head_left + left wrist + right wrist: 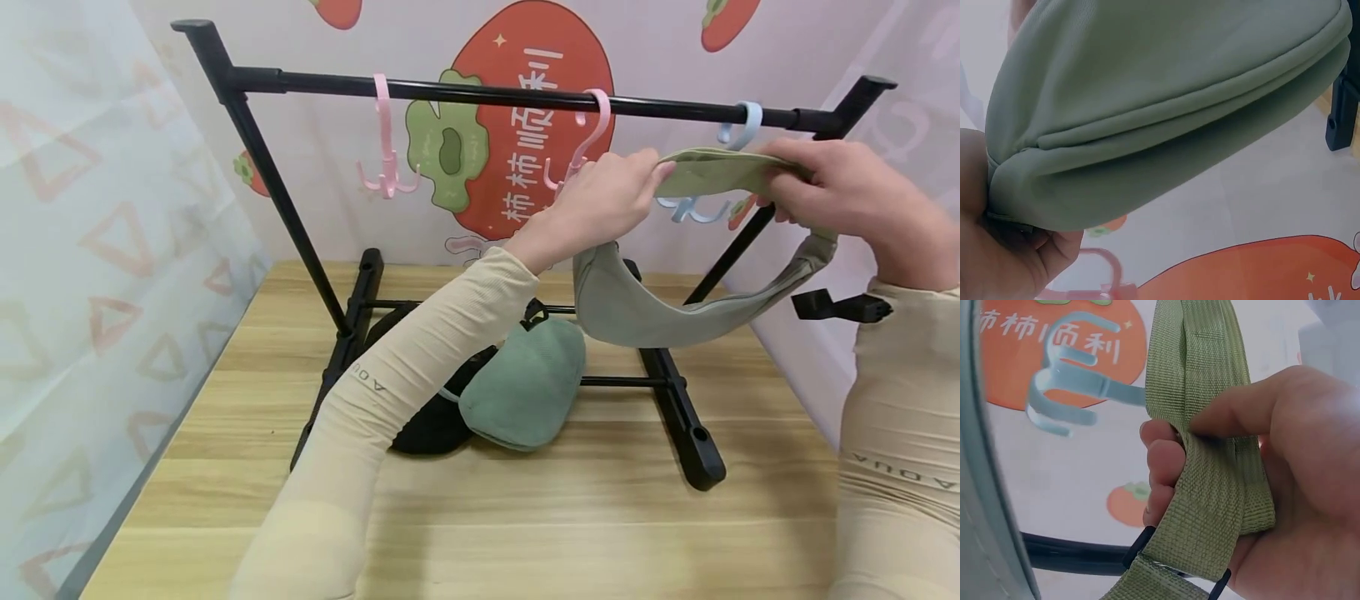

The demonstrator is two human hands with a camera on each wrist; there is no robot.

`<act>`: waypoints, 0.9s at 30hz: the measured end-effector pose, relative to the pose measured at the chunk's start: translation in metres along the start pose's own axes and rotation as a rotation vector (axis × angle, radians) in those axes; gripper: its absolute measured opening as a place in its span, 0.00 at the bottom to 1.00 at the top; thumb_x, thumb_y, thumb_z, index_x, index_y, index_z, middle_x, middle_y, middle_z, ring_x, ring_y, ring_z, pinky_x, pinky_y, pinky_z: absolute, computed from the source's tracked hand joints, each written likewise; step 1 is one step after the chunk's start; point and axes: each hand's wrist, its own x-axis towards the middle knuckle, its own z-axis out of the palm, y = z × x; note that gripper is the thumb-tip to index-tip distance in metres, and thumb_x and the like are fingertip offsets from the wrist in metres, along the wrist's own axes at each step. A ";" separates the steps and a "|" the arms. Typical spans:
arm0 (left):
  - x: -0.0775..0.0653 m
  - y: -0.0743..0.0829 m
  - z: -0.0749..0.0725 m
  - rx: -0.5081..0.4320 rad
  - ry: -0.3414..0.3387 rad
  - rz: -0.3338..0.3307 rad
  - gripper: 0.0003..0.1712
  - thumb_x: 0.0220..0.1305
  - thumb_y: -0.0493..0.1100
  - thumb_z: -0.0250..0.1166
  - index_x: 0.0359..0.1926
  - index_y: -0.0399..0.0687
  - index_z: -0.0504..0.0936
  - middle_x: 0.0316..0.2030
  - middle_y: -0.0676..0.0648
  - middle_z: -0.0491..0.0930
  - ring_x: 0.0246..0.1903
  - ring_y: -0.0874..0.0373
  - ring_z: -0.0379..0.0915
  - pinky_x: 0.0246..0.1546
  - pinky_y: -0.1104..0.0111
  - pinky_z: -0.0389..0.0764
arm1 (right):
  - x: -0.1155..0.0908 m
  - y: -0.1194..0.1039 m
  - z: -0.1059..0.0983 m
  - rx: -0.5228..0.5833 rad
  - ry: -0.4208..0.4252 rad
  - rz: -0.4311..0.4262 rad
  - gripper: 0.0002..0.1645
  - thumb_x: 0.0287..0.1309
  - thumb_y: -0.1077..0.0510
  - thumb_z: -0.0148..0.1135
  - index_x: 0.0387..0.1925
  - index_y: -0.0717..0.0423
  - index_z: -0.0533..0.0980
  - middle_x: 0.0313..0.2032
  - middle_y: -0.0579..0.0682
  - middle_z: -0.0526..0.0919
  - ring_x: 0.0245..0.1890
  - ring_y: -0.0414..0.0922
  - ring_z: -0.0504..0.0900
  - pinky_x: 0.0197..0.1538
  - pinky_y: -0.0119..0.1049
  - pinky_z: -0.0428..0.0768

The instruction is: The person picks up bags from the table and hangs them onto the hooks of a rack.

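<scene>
A grey-green sling bag [645,308] hangs in the air in front of the rack's right half, its body sagging below both hands. My left hand [603,200] holds one end of it by the strap; the left wrist view shows the fingers curled at the bag's corner, close under a zip seam. The wide webbing strap [712,171] spans from there to my right hand [855,183]. In the right wrist view, my thumb and fingers grip the folded webbing [1210,481] just above a black slider buckle. A light blue hook [690,208] hangs right behind the strap.
A black rack's top bar [487,96] carries two pink hooks, one at left [386,158] and one behind my left hand [596,125]. On the wooden table [585,525] under the rack lie a green bag [528,383] and a black bag [431,429], partly hidden by my left sleeve.
</scene>
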 end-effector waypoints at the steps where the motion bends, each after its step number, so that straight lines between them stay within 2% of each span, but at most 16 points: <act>1: 0.002 0.001 0.001 0.012 -0.002 -0.011 0.21 0.78 0.57 0.36 0.44 0.54 0.71 0.30 0.55 0.69 0.27 0.62 0.65 0.28 0.73 0.65 | 0.001 0.002 0.000 -0.007 0.000 0.005 0.16 0.67 0.57 0.40 0.48 0.48 0.75 0.25 0.46 0.79 0.22 0.36 0.73 0.28 0.31 0.64; 7: 0.009 0.005 0.005 0.068 -0.006 -0.063 0.22 0.77 0.58 0.35 0.48 0.55 0.72 0.36 0.55 0.74 0.30 0.61 0.69 0.30 0.72 0.68 | 0.006 0.006 0.001 0.033 0.020 0.042 0.17 0.67 0.57 0.41 0.47 0.49 0.76 0.23 0.37 0.78 0.22 0.33 0.72 0.29 0.31 0.64; 13: 0.011 0.003 0.011 0.066 -0.015 -0.066 0.20 0.77 0.57 0.37 0.47 0.54 0.72 0.32 0.55 0.72 0.29 0.61 0.69 0.29 0.72 0.69 | 0.009 0.010 0.006 0.045 -0.004 0.090 0.18 0.66 0.58 0.38 0.45 0.49 0.76 0.26 0.47 0.82 0.21 0.33 0.74 0.26 0.34 0.66; 19: 0.012 0.001 0.016 0.045 -0.034 -0.053 0.18 0.78 0.56 0.37 0.44 0.54 0.71 0.29 0.56 0.68 0.28 0.61 0.68 0.29 0.73 0.69 | 0.011 0.015 0.012 0.100 -0.012 0.068 0.17 0.67 0.58 0.41 0.48 0.50 0.76 0.21 0.36 0.81 0.20 0.32 0.76 0.26 0.29 0.67; 27: 0.009 0.000 0.020 0.027 -0.060 -0.047 0.18 0.78 0.55 0.39 0.47 0.53 0.72 0.29 0.55 0.68 0.27 0.62 0.68 0.28 0.74 0.68 | 0.009 0.020 0.018 0.191 -0.093 0.077 0.17 0.68 0.57 0.41 0.47 0.49 0.76 0.27 0.43 0.86 0.24 0.40 0.78 0.27 0.31 0.71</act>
